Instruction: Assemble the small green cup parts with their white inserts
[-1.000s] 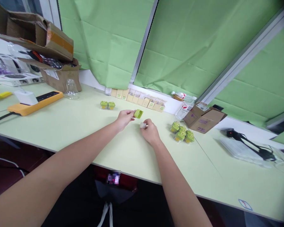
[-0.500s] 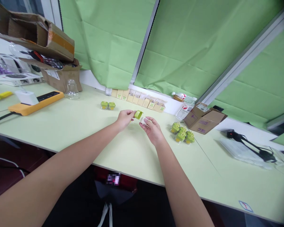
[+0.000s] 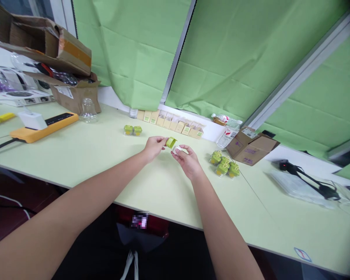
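Above the middle of the table [image 3: 160, 186], my left hand [image 3: 154, 148] pinches a small green curved piece [image 3: 170, 142] that looks like a hollow band or cup. My right hand [image 3: 189, 161] has its thumb and fingers closed on a small white rounded object [image 3: 176, 149], partly hidden by the fingertips; its kind is unclear. The two pieces are held close together; whether they touch I cannot tell. To the right of my right hand stands a group of small clear packs with green tops [image 3: 223, 165]. Two similar green-topped packs [image 3: 132, 130] sit farther back, left of my hands.
Small cardboard boxes [image 3: 170, 122] line the back edge. An orange power strip [image 3: 46, 128], a clear jar [image 3: 88, 111] and stacked cartons [image 3: 72, 93] are at left. Plastic bottles [image 3: 227, 136], a brown box [image 3: 251, 146] and a black device on a strap [image 3: 306, 179] lie at right.
The white object and my right fingertips have shifted and turned slightly. My left hand and the green piece have hardly moved.
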`<state>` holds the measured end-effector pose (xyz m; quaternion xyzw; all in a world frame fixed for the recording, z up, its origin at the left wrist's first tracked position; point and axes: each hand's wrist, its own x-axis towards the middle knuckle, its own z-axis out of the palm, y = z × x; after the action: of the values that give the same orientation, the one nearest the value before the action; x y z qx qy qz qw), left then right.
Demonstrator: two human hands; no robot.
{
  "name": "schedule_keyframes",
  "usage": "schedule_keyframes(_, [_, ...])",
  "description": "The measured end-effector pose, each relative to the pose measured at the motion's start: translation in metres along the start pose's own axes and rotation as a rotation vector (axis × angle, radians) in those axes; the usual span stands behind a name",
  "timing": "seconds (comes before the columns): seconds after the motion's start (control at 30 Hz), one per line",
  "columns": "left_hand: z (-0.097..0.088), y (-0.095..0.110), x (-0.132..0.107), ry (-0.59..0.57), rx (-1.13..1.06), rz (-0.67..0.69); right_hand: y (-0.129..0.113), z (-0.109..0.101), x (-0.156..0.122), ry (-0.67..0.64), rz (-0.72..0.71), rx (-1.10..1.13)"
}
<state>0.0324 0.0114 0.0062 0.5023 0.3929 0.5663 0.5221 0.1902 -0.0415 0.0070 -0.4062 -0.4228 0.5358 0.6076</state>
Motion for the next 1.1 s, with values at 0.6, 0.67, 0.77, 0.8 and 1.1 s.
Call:
schedule_keyframes(0.6, [0.000, 0.000, -0.001, -0.013, 0.012, 0.014, -0.009, 0.003, -0.003, -0.007, 0.087, 0.008])
schedule_keyframes(0.67, [0.000, 0.000, -0.001, -0.020, 0.012, 0.018, -0.010, 0.005, -0.005, -0.010, 0.099, 0.003])
schedule_keyframes(0.77, [0.000, 0.000, -0.001, -0.017, 0.024, 0.015, -0.011, 0.006, -0.007, -0.024, 0.097, 0.006])
schedule_keyframes(0.8, [0.000, 0.000, -0.001, -0.015, 0.028, 0.014, -0.011, 0.006, -0.007, -0.027, 0.096, 0.009])
schedule_keyframes(1.1, [0.000, 0.001, -0.003, -0.017, 0.033, 0.013, -0.010, 0.007, -0.008, -0.021, 0.086, 0.032])
